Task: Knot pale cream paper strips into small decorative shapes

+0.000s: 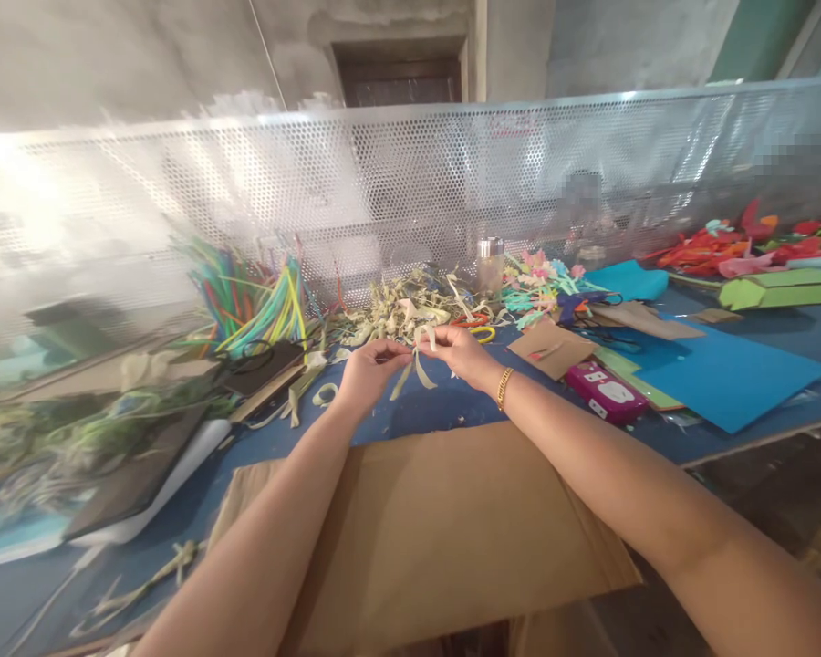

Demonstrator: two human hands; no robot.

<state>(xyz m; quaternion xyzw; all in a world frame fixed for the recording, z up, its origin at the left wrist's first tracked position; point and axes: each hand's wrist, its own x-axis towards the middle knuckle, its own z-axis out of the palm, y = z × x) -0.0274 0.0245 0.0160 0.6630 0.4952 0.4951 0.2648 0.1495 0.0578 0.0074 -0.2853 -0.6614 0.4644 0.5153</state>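
My left hand and my right hand meet above the blue tabletop, fingertips pinched close together. Between them is a pale, cream-green strip, ribbon or paper, looped at the top with loose ends hanging down. Both hands grip it. Just behind lies a heap of similar pale, twisted strips. Scissors with orange and yellow handles rest close behind my right hand. A curled pale strip lies left of my left hand. Beneath my forearms is a brown cardboard sheet at the table's front edge.
A bundle of coloured stems stands back left, by dark scissors. Blue sheets, a magenta box and pastel paper flowers lie right. A perforated metal panel runs behind the table.
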